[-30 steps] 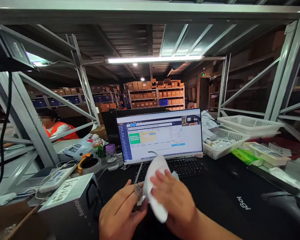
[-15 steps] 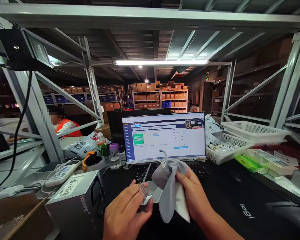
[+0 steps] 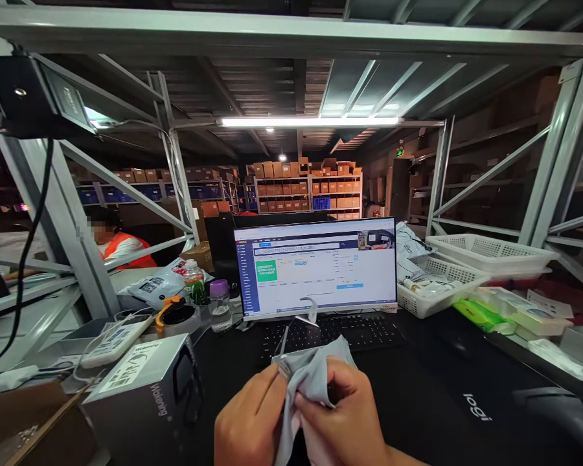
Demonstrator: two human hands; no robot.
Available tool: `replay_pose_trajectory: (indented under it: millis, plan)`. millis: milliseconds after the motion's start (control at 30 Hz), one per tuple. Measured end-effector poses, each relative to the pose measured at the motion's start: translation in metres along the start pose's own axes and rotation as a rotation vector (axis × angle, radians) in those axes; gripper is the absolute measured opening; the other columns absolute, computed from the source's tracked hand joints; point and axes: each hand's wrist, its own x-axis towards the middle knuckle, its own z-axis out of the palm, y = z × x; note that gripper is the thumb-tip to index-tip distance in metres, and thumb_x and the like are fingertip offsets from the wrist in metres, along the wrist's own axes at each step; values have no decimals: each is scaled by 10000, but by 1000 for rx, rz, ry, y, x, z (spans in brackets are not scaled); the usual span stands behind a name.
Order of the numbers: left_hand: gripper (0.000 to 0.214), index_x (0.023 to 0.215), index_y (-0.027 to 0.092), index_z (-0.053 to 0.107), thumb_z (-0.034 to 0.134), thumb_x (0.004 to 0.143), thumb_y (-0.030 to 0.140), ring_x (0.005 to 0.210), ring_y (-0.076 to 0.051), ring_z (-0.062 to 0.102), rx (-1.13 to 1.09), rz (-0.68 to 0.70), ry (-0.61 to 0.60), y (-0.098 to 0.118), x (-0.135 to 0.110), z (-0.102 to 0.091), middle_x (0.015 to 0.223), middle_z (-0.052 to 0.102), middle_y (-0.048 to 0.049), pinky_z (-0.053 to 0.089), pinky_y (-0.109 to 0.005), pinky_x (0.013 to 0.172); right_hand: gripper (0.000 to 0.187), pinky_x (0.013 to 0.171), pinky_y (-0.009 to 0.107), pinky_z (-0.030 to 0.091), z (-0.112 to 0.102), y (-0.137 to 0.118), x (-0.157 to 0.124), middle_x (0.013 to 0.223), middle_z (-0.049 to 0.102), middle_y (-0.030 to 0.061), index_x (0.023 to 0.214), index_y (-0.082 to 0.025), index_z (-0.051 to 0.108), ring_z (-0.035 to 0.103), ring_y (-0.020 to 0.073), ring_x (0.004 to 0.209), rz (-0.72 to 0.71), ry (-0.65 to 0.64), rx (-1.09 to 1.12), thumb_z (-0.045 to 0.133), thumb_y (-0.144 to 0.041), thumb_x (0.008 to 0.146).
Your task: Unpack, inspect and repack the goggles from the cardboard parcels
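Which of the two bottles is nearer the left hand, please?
The purple-capped clear bottle; the green-labelled bottle stands farther from the left hand.

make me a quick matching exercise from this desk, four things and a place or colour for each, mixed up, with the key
1. cloth
2. bottle
3. packet
4. baskets

A. bright green
B. white, right of the monitor
C. between left hand and right hand
D. purple-capped, left of the monitor

Pairs: 1-C, 2-D, 3-A, 4-B
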Motion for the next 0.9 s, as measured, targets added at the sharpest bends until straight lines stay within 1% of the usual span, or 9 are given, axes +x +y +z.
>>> replay_pose_trajectory:
  millis: [100,233,367,500,600,700,767,833,900]
  plan:
    - [170,1042,91,687,549,952,129,920,-221,740,-76,43,8,5,-15,7,969,759,-169,597,-280,784,285,584,267,439,-1,-3,1,592,611,-3,560,-186,550,519,146,586,60,131,81,829,-237,589]
    - [253,1127,88,698,518,950,93,1067,-232,709,-147,97,2,5,-24,11,1060,758,-179,591,-295,848,437,569,233,422,-11,-14,7,603,604,-35,601,-185,510,501,106,561,248,123,382,931,-275,522]
    - [225,1106,74,707,581,934,145,1036,-246,725,-120,148,-23,5,-22,9,1061,766,-179,595,-293,843,507,564,220,416,-28,-22,19,593,596,-59,665,-190,510,512,96,544,403,98,635,977,-289,495]
    - [281,1102,78,690,525,996,278,928,-226,754,-68,145,-66,5,-14,8,1009,776,-153,596,-257,786,519,612,263,446,-28,-19,25,620,581,-60,708,-202,511,527,119,570,452,112,711,972,-332,506]
    - [310,1027,78,679,465,1021,302,817,-215,759,-20,109,-64,2,-7,7,921,769,-153,592,-255,725,389,619,276,429,-12,-5,19,662,558,-48,745,-204,560,498,130,600,341,134,504,889,-378,631]
    - [279,986,72,671,433,1017,216,790,-218,754,20,96,-67,-2,-4,6,909,755,-171,586,-266,709,206,643,288,409,5,11,7,720,560,-5,702,-197,591,505,162,683,9,121,102,763,-301,745]
    - [253,991,62,668,445,1004,180,814,-221,751,-4,89,-70,-5,-5,7,927,748,-183,585,-265,725,243,634,289,393,9,16,2,714,545,6,621,-199,531,502,168,689,-184,95,-71,714,-256,770]
    - [233,999,60,670,468,996,175,835,-219,748,-51,93,-56,-8,-8,8,932,745,-178,585,-261,750,304,629,284,389,7,15,3,697,547,3,579,-199,479,502,162,677,-205,42,-125,714,-246,767]
    - [207,1035,64,673,496,978,155,873,-220,745,-99,81,-48,-10,-12,10,953,744,-167,586,-259,789,298,648,281,406,-1,9,9,697,581,-1,589,-196,509,518,160,687,-84,-28,-65,756,-274,737]
